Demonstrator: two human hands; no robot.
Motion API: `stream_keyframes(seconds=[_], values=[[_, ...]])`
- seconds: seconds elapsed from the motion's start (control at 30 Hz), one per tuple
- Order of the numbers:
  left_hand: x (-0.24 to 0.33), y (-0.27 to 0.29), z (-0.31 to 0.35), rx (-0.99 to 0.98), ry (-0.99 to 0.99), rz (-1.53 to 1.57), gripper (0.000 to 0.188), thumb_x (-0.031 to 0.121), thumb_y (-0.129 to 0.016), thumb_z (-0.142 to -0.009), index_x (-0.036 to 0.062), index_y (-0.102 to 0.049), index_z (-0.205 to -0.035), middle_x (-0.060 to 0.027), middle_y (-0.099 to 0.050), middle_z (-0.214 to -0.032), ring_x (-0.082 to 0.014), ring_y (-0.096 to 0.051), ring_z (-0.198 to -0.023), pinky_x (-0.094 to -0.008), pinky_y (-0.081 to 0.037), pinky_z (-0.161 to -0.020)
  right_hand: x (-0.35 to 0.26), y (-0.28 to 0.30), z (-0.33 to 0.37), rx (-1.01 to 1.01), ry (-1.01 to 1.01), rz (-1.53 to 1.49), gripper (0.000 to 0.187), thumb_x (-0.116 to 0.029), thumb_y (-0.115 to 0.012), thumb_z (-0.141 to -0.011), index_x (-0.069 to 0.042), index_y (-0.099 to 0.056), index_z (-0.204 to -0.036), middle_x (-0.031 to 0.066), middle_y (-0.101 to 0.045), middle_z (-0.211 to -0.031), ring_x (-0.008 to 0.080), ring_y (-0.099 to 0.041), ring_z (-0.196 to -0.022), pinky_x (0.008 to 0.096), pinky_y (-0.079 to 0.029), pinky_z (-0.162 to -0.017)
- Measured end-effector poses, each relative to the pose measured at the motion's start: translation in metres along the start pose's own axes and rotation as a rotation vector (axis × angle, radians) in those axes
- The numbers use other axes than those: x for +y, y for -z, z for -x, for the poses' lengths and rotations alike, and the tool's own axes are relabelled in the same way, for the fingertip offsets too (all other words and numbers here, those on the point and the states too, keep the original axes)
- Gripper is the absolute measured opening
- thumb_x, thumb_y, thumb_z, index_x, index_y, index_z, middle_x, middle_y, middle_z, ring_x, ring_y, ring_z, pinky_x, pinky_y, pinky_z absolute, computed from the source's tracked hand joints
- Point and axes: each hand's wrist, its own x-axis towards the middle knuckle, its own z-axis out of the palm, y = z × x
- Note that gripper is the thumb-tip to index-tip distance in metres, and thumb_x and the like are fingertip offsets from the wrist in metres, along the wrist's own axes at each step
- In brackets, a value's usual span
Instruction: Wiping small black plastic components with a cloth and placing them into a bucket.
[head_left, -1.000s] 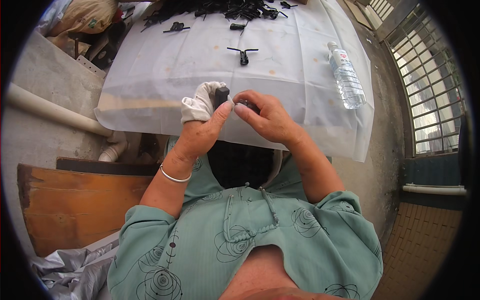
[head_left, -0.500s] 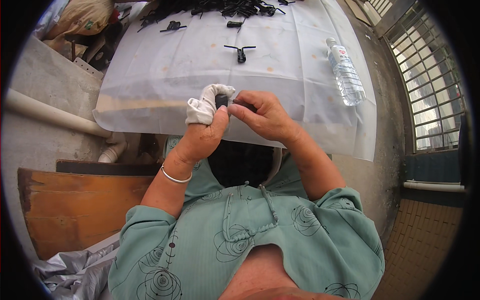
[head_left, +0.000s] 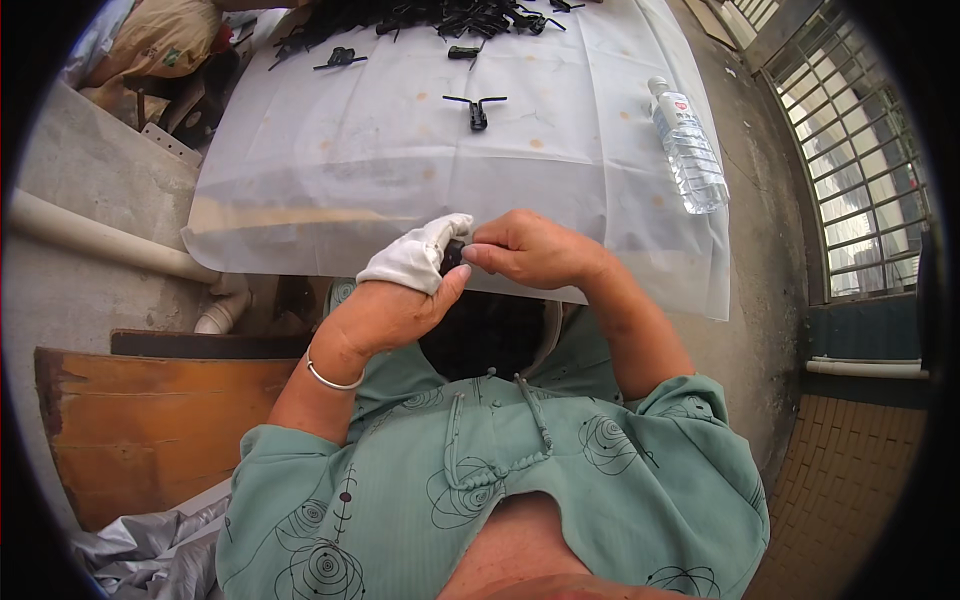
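Observation:
In my left hand (head_left: 408, 285), partly covered by a white cloth glove (head_left: 408, 258) with the thumb bare, is a small black plastic part (head_left: 453, 257). Its exact kind is mostly hidden by my fingers. My right hand (head_left: 540, 250) is bare and closed, its thumb and fingertips pinched against the black part from the right. Anything small inside that pinch is hidden. Both hands are over the near edge of the table. Farther out lies a black Y-shaped plastic piece (head_left: 478, 114) with two thin arms spread apart.
A white plastic sheet (head_left: 560, 180) covers the table. Several similar black pieces (head_left: 460, 18) are heaped at its far side. A clear water bottle (head_left: 690, 155) lies toward the right edge. Below the table, a dark container (head_left: 480, 335) sits between my knees; a wooden board (head_left: 170, 425) stands left.
Both hands have come nearer to my body with the black part. My left hand has turned, so the glove's back now shows, and my right fingers have closed in over the part.

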Motion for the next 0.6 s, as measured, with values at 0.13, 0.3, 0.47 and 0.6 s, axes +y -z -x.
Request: stream_keyframes(seconds=[0.13,0.3,0.47,0.6], values=[[-0.019,0.012,-0.007,0.042,-0.090,-0.118,0.041,0.022,-0.058,-0.087,-0.0012,-0.050,-0.120,-0.0124,-0.060,-0.102,-0.0194,-0.059,-0.092,-0.0278,-0.046,-0.080,0.004,0.030,-0.026,0.364,-0.167,0.300,0.032,-0.029,-0.053,-0.087,0.001,-0.056,-0.075,0.0129,-0.059,-0.067,0.0246,-0.051,-0.059,0.0354,-0.043,-0.059],[-0.016,0.009,-0.018,0.189,0.300,0.375,0.028,0.012,-0.056,-0.086,-0.0021,-0.056,-0.110,-0.0142,-0.060,-0.103,-0.0238,-0.059,-0.092,-0.0303,-0.045,-0.084,0.039,0.039,-0.087,0.709,-0.291,0.636,0.042,-0.041,-0.059,-0.081,0.000,-0.053,-0.089,0.0184,-0.062,-0.077,0.0351,-0.060,-0.077,0.0431,-0.047,-0.067],[-0.026,0.011,-0.026,0.390,-0.023,0.220,0.027,0.001,-0.055,-0.084,-0.0020,-0.055,-0.111,-0.0123,-0.058,-0.104,-0.0210,-0.058,-0.090,-0.0304,-0.046,-0.083,0.040,0.039,-0.073,0.580,-0.129,0.608,0.033,-0.031,-0.060,-0.079,-0.003,-0.052,-0.092,0.0181,-0.061,-0.077,0.0350,-0.060,-0.077,0.0433,-0.047,-0.067],[-0.018,0.024,-0.028,0.133,-0.244,-0.029,0.029,0.000,-0.052,-0.086,0.0005,-0.052,-0.115,-0.0074,-0.056,-0.109,-0.0108,-0.053,-0.090,-0.0228,-0.045,-0.073,-0.007,0.030,-0.025,0.219,0.104,0.450,0.024,-0.022,-0.061,-0.075,-0.002,-0.055,-0.088,0.0141,-0.057,-0.068,0.0298,-0.056,-0.064,0.0397,-0.043,-0.058]])
